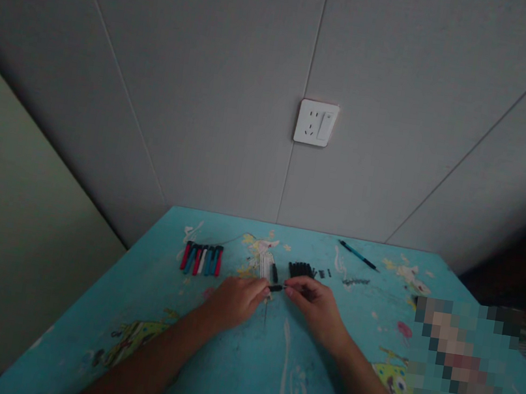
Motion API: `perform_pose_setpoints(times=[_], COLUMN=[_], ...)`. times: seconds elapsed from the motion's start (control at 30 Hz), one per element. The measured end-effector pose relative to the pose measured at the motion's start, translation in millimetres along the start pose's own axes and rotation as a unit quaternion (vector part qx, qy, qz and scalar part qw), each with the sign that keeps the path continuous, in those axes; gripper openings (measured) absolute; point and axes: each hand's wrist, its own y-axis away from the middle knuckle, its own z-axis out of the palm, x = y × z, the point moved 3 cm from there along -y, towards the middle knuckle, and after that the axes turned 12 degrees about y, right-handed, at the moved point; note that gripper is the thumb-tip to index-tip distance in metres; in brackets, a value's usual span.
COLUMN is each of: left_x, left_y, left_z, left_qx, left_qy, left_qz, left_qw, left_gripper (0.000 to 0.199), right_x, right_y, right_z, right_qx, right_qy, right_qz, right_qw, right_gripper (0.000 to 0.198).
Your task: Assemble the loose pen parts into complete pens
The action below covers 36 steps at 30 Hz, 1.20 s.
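Over the middle of the table, my left hand (238, 299) is closed in a pinch on a short black pen part (276, 288). My right hand (313, 306) pinches a small, pale-looking pen part at the right end of the black one; the fingers mostly cover it. Just beyond the hands lie thin white pen refills (264, 266) side by side and a loose black pen part (274, 272). Several black pen parts (300, 269) form a tight row behind my right fingers. Tiny dark pieces (322, 274) are laid out to their right.
Several red, blue and white pen barrels (202, 260) with black ends lie in a row at left. A blue-black pen (359, 255) lies at the back right, near small dark springs or coils (356, 281). Behind the blue patterned table (236, 377) is a wall with a socket (316, 123).
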Motion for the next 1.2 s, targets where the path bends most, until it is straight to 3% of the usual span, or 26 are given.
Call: perform_pose_setpoints(times=[0.3,0.5,0.87,0.97,1.2], left_x=[0.6,0.4,-2.6,-7.2,-17.6], left_y=[-1.4,1.0,0.8,1.2,1.1], left_z=[0.1,-0.4,5.4,4.8,6.6], left_qx=[-0.020,-0.023,-0.032,-0.017,-0.034], left_qy=[0.000,-0.042,-0.040,-0.033,-0.021], left_qz=[0.000,0.006,0.033,0.024,0.005], left_qw=[1.000,0.999,0.998,0.999,0.999], left_gripper=[0.028,0.038,0.032,0.037,0.030], right_x=[-2.1,-6.9,-10.3,-16.3,-15.7], right_y=[1.1,3.7,8.0,9.5,7.3], right_z=[1.6,5.1,8.3,5.3,3.2], right_qx=[-0.008,0.001,-0.003,-0.002,-0.013], right_qy=[0.036,0.114,0.282,0.270,0.278], right_qz=[-0.010,-0.042,-0.112,-0.143,-0.186], right_qw=[0.999,0.993,0.953,0.952,0.942], right_gripper=[0.024,0.023,0.041,0.028,0.020])
